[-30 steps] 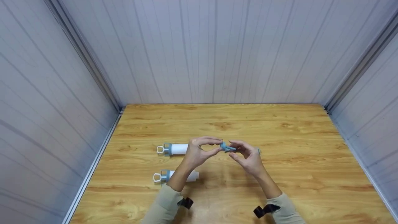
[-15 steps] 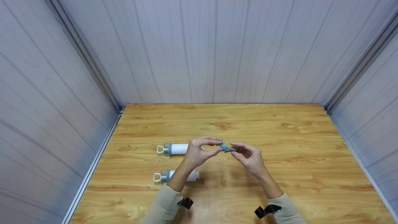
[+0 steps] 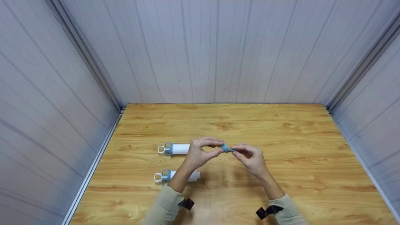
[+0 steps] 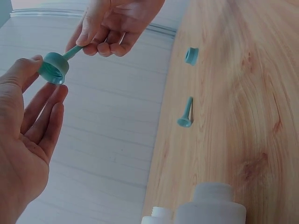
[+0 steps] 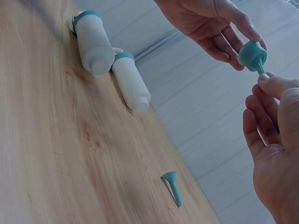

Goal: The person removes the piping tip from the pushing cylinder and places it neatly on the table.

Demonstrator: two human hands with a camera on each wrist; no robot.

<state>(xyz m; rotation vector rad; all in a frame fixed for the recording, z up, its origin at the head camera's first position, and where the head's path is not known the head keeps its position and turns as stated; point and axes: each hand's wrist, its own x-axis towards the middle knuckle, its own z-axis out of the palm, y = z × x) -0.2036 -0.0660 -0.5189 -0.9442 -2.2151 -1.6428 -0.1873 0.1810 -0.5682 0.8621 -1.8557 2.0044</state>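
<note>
Between thumb and fingertips my left hand (image 3: 200, 153) pinches a teal ring-shaped cap (image 4: 57, 62), its threaded opening showing in the left wrist view. My right hand (image 3: 252, 158) pinches the slim stem of a teal nozzle (image 5: 260, 68), which sticks out of the cap's narrow end. Cap and nozzle are up in the air above the table. A second funnel-shaped nozzle (image 4: 185, 120) lies on the wood, with another teal cap (image 4: 191, 56) apart from it. In the head view these two loose pieces are hidden by my right hand.
Two white cylinders with teal ends and white loop handles lie on the left of the wooden table (image 3: 297, 134): a far cylinder (image 3: 180, 149) and a near cylinder (image 3: 194, 176), each partly covered by my left arm or hand. Pale panel walls (image 3: 200, 53) rise behind and beside the table.
My right hand has shifted slightly right, and its thumb and fingers have come together on the nozzle's stem. The left hand and cap have stayed almost where they were.
</note>
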